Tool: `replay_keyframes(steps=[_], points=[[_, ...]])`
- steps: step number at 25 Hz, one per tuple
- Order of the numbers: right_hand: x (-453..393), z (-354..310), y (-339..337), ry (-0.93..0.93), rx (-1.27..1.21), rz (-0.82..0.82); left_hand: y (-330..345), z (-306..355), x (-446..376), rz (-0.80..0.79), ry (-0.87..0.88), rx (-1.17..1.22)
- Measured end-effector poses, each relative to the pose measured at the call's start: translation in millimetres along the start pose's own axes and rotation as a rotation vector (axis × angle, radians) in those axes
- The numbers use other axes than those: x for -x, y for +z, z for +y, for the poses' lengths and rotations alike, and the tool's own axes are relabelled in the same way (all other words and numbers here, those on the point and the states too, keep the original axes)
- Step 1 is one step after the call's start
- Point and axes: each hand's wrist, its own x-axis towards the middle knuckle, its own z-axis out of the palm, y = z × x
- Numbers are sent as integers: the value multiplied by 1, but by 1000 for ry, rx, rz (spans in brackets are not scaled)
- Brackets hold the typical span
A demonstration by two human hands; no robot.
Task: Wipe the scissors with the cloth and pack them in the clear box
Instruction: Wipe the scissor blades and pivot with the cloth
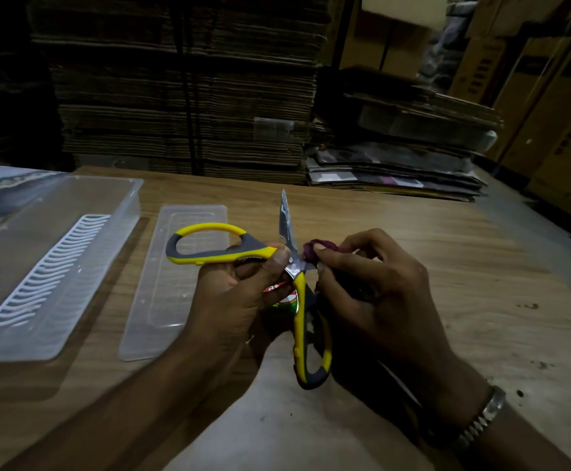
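Dim storeroom, wooden surface (396, 232). Your left hand (243, 287) clamps the scissors (289, 263) wide open above it, baring the blades; right hand (372, 283) pinches the cloth (314, 249) near the pivot. Clear box (56, 266) and lid (175, 266) wait left.

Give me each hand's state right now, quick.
Left hand: closed on the scissors, which are spread wide open.
Right hand: closed on the cloth, pinching it against one blade near the pivot.
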Motion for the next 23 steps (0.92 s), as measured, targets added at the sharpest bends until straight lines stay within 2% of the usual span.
replay_keyframes(steps=[4,7,9,11,16,19,21,23], points=[[-2,7,-7,169,15,139,1,0,2,-32,-74,53],[0,-3,-11,55,43,237,3,-1,5,-39,-24,18],[1,-11,-5,-41,-1,190,4,-2,8,-47,-20,-5],[0,-12,2,-39,-56,131,5,-2,10,-50,-54,21],[-3,-1,2,195,-114,56,2,-3,9,-32,-178,114],[-4,8,2,302,-70,161,0,-5,7,-34,-191,119],[-4,5,1,274,-24,241,-1,-6,7,-45,-188,109],[-1,-4,4,130,16,227,-2,-7,6,-66,-190,94]])
